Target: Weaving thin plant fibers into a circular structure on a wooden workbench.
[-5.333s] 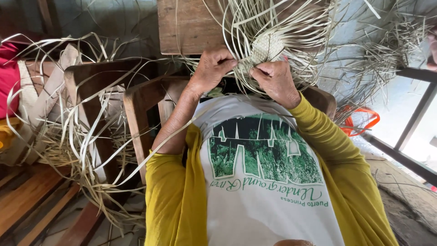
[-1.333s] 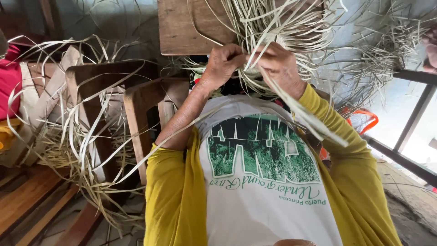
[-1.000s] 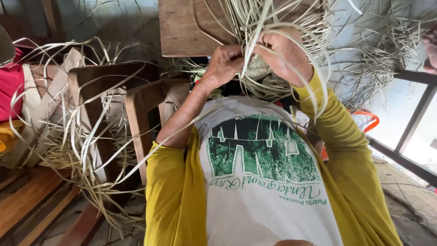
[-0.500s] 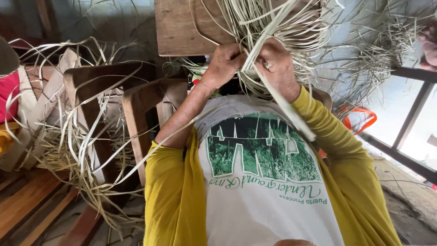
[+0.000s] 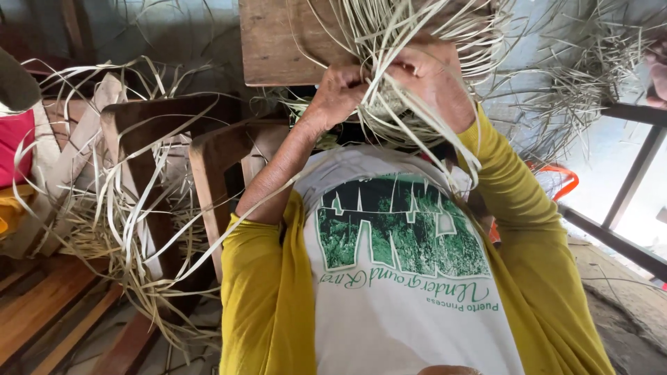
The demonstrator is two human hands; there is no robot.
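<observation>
Fingers (image 5: 361,78) pinch flat pale strips (image 5: 417,118) | small woven piece (image 5: 389,104)

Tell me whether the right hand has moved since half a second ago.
Yes. The right hand has risen slightly toward the wooden board, pulling pale strips.

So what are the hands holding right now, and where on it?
Both hands hold a half-woven piece of pale leaf strips: the left hand pinches its woven edge, and the right hand grips loose strips rising from it.
</observation>
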